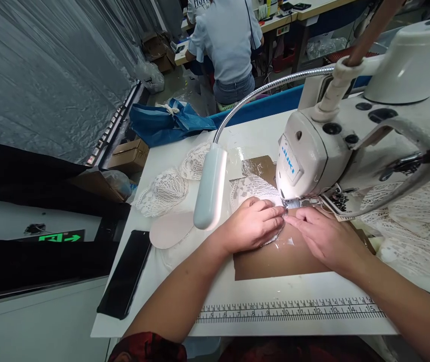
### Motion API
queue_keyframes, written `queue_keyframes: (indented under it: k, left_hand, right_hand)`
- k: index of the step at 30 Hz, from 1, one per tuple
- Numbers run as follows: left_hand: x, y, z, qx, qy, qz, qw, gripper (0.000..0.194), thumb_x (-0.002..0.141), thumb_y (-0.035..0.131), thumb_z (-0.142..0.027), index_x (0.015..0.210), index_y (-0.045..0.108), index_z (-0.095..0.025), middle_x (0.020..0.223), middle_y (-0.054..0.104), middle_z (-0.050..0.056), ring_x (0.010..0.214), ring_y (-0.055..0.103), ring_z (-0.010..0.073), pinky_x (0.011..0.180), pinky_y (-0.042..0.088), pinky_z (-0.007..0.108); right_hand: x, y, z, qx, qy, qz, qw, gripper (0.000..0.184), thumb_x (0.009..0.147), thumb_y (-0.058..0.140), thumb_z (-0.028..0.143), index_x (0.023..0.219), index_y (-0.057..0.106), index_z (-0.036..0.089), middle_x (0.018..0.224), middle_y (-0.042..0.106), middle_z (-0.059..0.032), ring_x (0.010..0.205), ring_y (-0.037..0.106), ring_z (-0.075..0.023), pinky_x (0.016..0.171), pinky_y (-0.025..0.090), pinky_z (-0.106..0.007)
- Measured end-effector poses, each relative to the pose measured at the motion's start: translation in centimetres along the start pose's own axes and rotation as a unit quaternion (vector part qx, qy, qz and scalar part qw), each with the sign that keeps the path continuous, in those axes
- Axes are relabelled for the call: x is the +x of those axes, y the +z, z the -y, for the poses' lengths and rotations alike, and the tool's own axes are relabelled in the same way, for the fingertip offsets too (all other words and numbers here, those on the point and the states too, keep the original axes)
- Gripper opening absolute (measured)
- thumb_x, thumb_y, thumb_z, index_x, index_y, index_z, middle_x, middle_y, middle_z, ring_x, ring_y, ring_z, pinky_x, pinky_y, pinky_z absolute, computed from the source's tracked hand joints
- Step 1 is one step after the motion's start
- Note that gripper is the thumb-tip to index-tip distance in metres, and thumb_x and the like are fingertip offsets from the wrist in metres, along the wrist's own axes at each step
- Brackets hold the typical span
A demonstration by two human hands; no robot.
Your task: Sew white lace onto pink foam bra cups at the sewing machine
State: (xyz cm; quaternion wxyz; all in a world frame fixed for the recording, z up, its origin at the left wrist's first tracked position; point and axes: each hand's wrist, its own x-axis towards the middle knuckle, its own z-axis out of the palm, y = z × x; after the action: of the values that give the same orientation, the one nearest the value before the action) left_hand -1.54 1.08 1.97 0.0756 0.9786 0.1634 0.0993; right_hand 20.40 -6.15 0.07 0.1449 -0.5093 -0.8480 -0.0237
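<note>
A white lace cup piece (pixel 254 187) lies partly under the head of the white sewing machine (pixel 309 151). My left hand (pixel 254 223) presses on this lace, its fingers close together and reaching to the needle area. Close by on the right, my right hand (pixel 324 234) has its index finger pointed at the same spot and the other fingers curled. What its fingertips hold, if anything, is hidden. Beneath both hands is a brown sheet (pixel 275 261) on the table. The needle and presser foot are mostly covered by fingers and the machine head.
A lamp (pixel 210 188) on a bendable neck hangs left of the machine. Lace cups (pixel 164 191), a beige pad (pixel 172 230) and a black phone (pixel 124 274) lie on the left. More lace (pixel 414 216) is piled at right. A person (pixel 226 42) sits beyond the table.
</note>
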Motion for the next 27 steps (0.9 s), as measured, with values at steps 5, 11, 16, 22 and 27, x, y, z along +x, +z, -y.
queue_keyframes:
  k: [5,11,16,22,27]
  left_hand:
    - [-0.2,-0.1,0.3,0.019,0.020,0.005,1.000,0.031,0.101,0.039,-0.027,0.119,0.063,-0.017,0.134,0.061,0.007,0.115,0.053,0.0229,0.093,0.043,0.038]
    - [-0.3,0.1,0.4,0.010,0.005,0.004,1.000,0.034,0.101,0.040,-0.028,0.127,0.060,-0.018,0.133,0.062,0.006,0.116,0.054,0.0222,0.094,0.043,0.037]
    - [0.0,0.2,-0.4,0.007,-0.037,-0.007,0.999,0.036,0.101,0.040,-0.034,0.124,0.062,-0.016,0.133,0.062,0.004,0.113,0.055,0.0217,0.093,0.043,0.036]
    - [0.2,0.4,-0.7,0.027,-0.057,-0.004,0.998,0.036,0.098,0.044,-0.035,0.123,0.061,-0.015,0.135,0.060,0.005,0.109,0.055,0.0238,0.086,0.043,0.038]
    - [0.3,0.3,-0.3,0.002,-0.054,0.004,0.999,0.031,0.099,0.044,-0.036,0.111,0.064,-0.016,0.127,0.064,0.005,0.110,0.056,0.0212,0.087,0.043,0.035]
  right_hand:
    - [0.1,-0.1,0.4,-0.057,-0.019,0.003,0.998,0.047,0.075,0.050,0.002,0.113,0.071,0.019,0.088,0.067,-0.0037,0.073,0.057,-0.0163,0.053,0.033,-0.027]
    - [0.2,-0.1,0.6,-0.078,-0.016,-0.005,0.997,0.048,0.071,0.050,-0.001,0.110,0.071,0.018,0.085,0.067,-0.0035,0.076,0.056,-0.0168,0.054,0.030,-0.029]
    - [0.4,-0.1,0.6,-0.084,0.002,-0.013,0.996,0.044,0.074,0.050,0.000,0.106,0.072,0.020,0.082,0.067,-0.0024,0.073,0.055,-0.0166,0.055,0.029,-0.029]
    - [0.5,-0.2,0.7,-0.079,0.032,-0.020,0.996,0.046,0.076,0.048,-0.001,0.110,0.070,0.021,0.085,0.068,-0.0028,0.071,0.054,-0.0162,0.055,0.028,-0.030]
    - [-0.1,-0.2,0.3,-0.030,-0.020,-0.014,0.999,0.040,0.079,0.047,0.002,0.107,0.070,0.019,0.088,0.067,-0.0033,0.075,0.054,-0.0169,0.059,0.031,-0.029]
